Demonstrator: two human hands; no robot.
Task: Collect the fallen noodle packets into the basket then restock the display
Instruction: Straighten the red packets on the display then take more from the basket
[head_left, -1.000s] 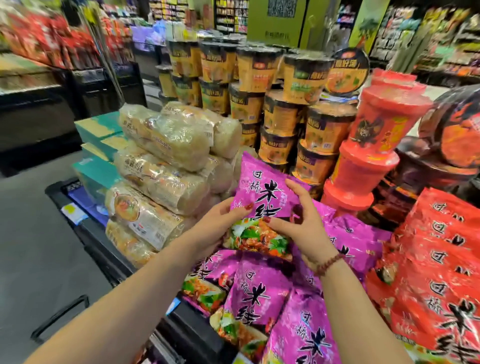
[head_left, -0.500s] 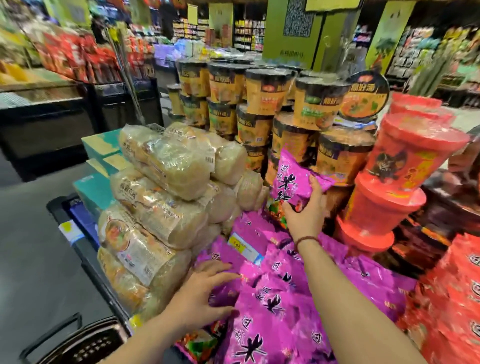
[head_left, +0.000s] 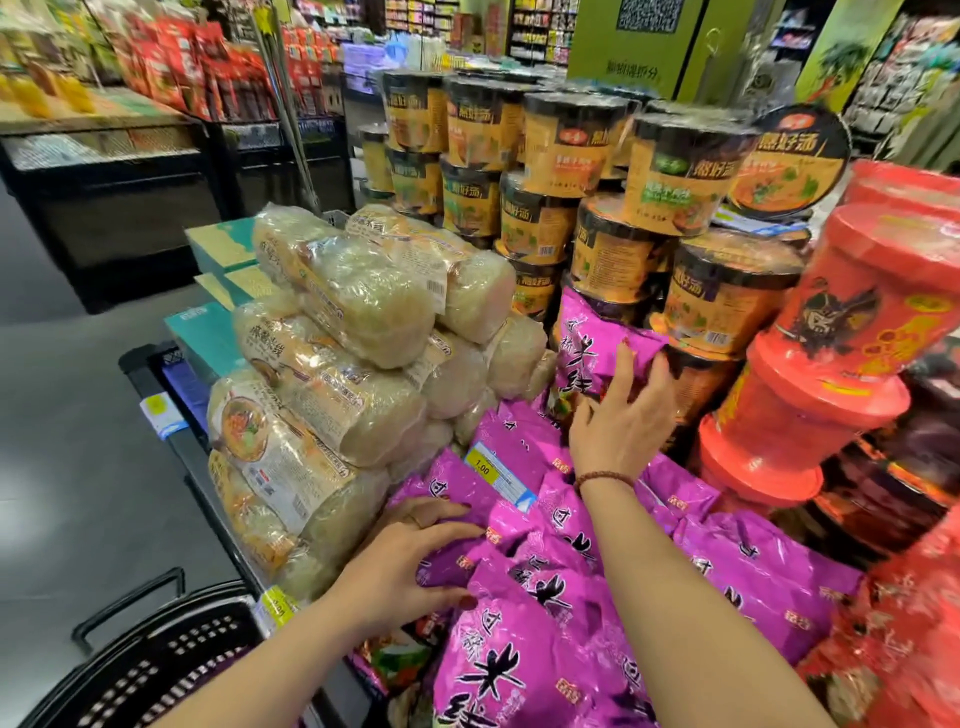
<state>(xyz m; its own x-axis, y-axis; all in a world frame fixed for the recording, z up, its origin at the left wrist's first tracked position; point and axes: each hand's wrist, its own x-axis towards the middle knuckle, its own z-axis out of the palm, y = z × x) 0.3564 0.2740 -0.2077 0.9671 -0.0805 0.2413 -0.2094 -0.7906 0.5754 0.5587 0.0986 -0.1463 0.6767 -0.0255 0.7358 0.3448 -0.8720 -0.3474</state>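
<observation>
Restocking step, seen from the head camera. The right hand (head_left: 621, 426) is pressing one purple noodle packet (head_left: 592, 338) upright against the lower yellow tubs (head_left: 717, 296), its fingers (head_left: 628, 364) spread wide and nearly straight on the packet's face, curling round nothing. The left hand (head_left: 410, 561) is resting on the heap of purple packets (head_left: 561, 623) at the front of the display, fingers loosely splayed over one packet; no firm grip is showing. The basket (head_left: 156, 670) is standing at lower left, just below the display's edge; its contents are not visible from here.

Judged from this, collecting is probably finished and shelving is under way. The next move is calling for the right hand to let go only once the upright packet is leaning steadily, while the left is taking up another packet from the heap.

Around the work: clear bags of pale noodles (head_left: 353, 312) are stacking high just left of the heap, red tubs (head_left: 852, 322) are crowding the right, and red packets (head_left: 914, 639) are lying beside them. A price tag (head_left: 498, 475) is lying loose on the purple heap between the hands and could get buried. The slippery, uneven heap is offering poor footing for anything stood on it.
</observation>
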